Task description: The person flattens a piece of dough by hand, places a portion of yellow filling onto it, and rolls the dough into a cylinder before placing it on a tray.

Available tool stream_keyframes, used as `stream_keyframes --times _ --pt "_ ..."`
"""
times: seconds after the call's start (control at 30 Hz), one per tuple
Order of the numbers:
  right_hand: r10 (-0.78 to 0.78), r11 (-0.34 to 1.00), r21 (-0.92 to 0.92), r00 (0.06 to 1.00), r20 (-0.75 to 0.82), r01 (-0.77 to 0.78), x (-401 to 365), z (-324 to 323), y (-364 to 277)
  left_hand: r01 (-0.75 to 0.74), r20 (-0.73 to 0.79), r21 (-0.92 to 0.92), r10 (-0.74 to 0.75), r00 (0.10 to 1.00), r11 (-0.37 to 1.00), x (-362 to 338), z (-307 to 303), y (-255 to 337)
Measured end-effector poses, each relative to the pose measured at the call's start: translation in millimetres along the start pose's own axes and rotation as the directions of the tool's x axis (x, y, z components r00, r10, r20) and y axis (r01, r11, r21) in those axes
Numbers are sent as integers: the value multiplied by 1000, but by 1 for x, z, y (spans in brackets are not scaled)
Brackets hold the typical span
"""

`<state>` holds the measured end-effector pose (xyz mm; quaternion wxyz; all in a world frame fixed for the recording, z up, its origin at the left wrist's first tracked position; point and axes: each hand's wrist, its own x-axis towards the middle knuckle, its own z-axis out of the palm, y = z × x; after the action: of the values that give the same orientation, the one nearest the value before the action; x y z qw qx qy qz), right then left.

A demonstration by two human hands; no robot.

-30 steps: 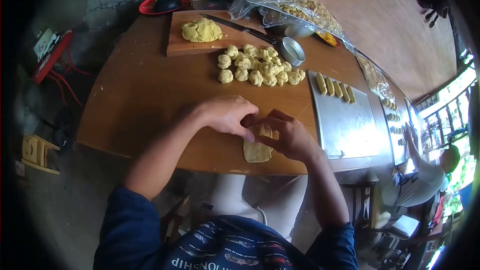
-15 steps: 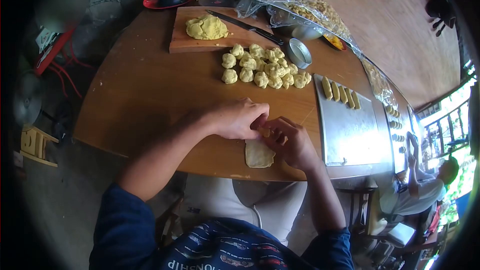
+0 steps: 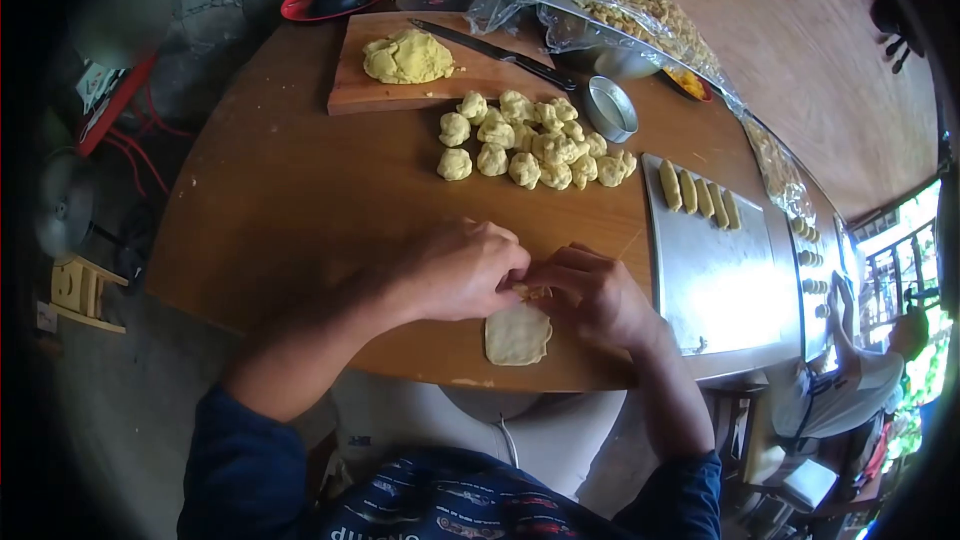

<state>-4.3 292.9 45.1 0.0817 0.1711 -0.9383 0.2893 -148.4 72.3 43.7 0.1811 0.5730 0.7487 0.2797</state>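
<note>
A flat, pale yellow sheet of dough (image 3: 517, 335) lies on the wooden table (image 3: 300, 200) near its front edge. My left hand (image 3: 465, 268) and my right hand (image 3: 598, 295) meet at the sheet's far edge, fingertips pinching and folding that edge over. A heap of several small dough lumps (image 3: 535, 140) sits further back. Behind it, a big lump of dough (image 3: 406, 56) rests on a wooden cutting board (image 3: 350, 90) beside a knife (image 3: 500, 47).
A metal tray (image 3: 720, 280) at the right holds several rolled dough sticks (image 3: 698, 195). A small round tin (image 3: 611, 108), plastic-covered trays of pieces (image 3: 610, 10) and a red plate (image 3: 300, 2) stand at the back. Another person (image 3: 860, 380) sits at the far right.
Both hands have slid nearer the table's front edge and closed tighter over the dough sheet's far edge, which was lifted a second ago and now lies flatter.
</note>
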Motion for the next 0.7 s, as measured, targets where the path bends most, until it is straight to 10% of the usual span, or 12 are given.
stream_keyframes --times 0.7 --pt "-26 999 39 996 -88 30 -4 8 2 92 40 -77 -89 995 993 -3 -12 9"
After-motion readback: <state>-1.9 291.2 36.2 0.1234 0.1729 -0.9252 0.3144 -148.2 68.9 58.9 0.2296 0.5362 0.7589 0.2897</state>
